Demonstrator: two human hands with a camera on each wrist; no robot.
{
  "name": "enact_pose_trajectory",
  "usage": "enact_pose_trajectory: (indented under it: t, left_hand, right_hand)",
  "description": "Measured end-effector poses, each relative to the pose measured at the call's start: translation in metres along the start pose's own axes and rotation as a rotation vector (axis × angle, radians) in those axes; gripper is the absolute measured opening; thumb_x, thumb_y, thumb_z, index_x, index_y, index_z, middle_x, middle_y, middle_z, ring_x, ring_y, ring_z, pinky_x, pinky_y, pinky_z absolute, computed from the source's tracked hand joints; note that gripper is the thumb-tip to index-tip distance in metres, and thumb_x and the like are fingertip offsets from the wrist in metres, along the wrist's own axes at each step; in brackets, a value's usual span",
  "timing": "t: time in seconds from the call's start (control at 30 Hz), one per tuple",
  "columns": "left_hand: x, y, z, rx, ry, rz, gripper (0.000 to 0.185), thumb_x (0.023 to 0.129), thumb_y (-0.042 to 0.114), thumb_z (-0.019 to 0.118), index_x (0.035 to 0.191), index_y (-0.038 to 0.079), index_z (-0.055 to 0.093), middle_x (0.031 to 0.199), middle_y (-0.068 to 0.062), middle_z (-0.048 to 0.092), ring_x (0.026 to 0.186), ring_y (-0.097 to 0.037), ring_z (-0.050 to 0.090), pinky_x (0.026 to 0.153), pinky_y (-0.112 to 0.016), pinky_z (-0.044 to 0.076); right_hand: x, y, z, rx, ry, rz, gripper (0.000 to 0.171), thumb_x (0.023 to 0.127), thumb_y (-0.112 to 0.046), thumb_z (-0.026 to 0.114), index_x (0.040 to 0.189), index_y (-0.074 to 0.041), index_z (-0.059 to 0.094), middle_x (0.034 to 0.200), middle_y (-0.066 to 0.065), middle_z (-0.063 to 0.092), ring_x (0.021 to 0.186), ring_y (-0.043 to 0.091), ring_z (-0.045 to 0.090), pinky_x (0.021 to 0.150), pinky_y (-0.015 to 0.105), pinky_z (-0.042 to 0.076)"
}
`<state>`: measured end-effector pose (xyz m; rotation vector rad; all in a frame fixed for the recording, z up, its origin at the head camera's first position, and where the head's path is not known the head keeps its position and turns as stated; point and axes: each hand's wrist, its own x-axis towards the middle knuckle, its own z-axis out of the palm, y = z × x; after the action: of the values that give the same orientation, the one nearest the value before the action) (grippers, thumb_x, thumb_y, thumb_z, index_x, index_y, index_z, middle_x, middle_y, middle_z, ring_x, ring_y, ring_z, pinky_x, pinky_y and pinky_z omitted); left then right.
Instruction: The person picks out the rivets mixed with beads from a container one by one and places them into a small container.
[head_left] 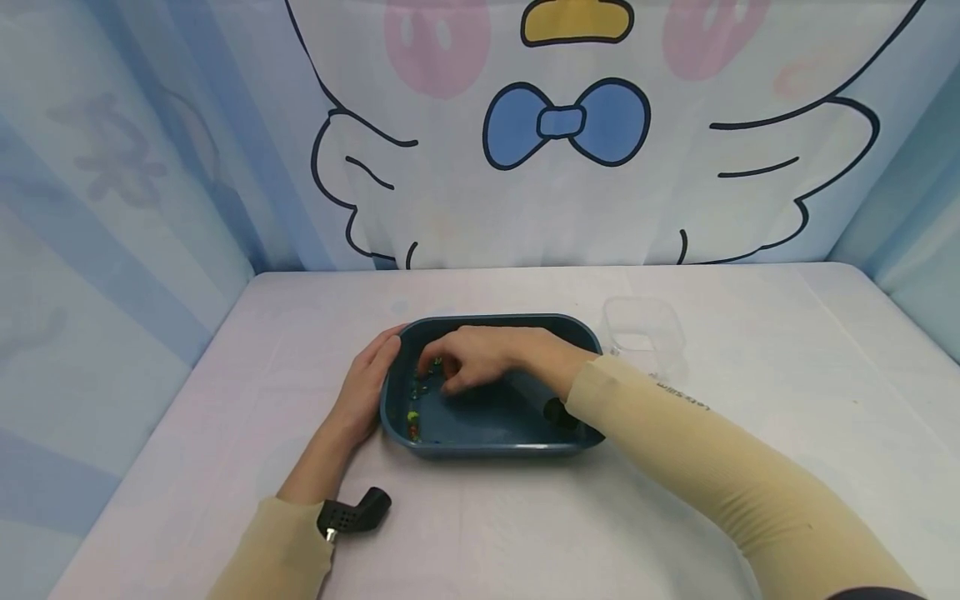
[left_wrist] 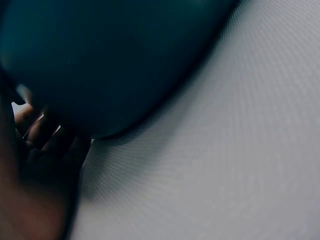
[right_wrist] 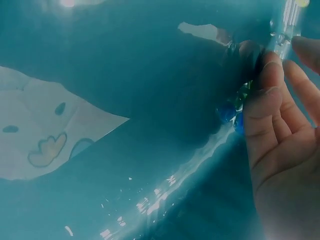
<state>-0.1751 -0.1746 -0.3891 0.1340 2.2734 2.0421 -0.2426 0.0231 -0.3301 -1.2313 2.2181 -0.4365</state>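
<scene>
A dark blue rectangular tray (head_left: 495, 450) stands on the table. My left hand (head_left: 365, 387) grips its left end, thumb along the rim; the left wrist view shows the fingers (left_wrist: 47, 132) curled against the tray's outside. Inside the tray, small green, yellow and reddish glass beads (head_left: 413, 425) lie along the left wall. My right hand (head_left: 480, 358) reaches down into the tray, fingers bent loosely, with a gap between thumb and index finger. In the right wrist view, blue glass beads (right_wrist: 226, 111) sit right at its fingertips, partly covered by them.
A clear plastic container (head_left: 645, 329) stands behind the tray's right end. The white-covered table (head_left: 675, 525) ends at a printed curtain (head_left: 450, 200) at the back. The tray's glossy inside carries a pale reflection (right_wrist: 45, 125).
</scene>
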Motion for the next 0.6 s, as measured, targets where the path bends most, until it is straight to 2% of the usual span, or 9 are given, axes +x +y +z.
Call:
enact_pose_trajectory:
  t: [0.33,0.6]
  left_hand:
    - [0.0001,-0.0004,-0.0007,0.008,0.004,0.007,0.049,0.111,0.036,0.034,0.15,0.008,0.045,0.152,-0.009,0.046,0.141,-0.022,0.039,0.116,-0.042,0.03]
    - [0.0003,0.0001,-0.0012,0.007,-0.004,0.02,0.047,0.111,0.033,0.036,0.15,0.007,0.046,0.151,-0.009,0.047,0.141,-0.022,0.039,0.117,-0.043,0.029]
  right_hand:
    - [0.0028,0.0001,0.001,-0.012,0.006,0.023,0.041,0.098,-0.019,0.066,0.138,-0.013,0.057,0.09,-0.002,0.064,0.079,0.013,0.059,0.072,0.025,0.048]
    - [0.003,0.0017,0.0012,0.002,0.005,0.028,0.036,0.098,-0.017,0.065,0.134,-0.01,0.062,0.088,0.0,0.064,0.077,0.013,0.059,0.069,0.024,0.047]
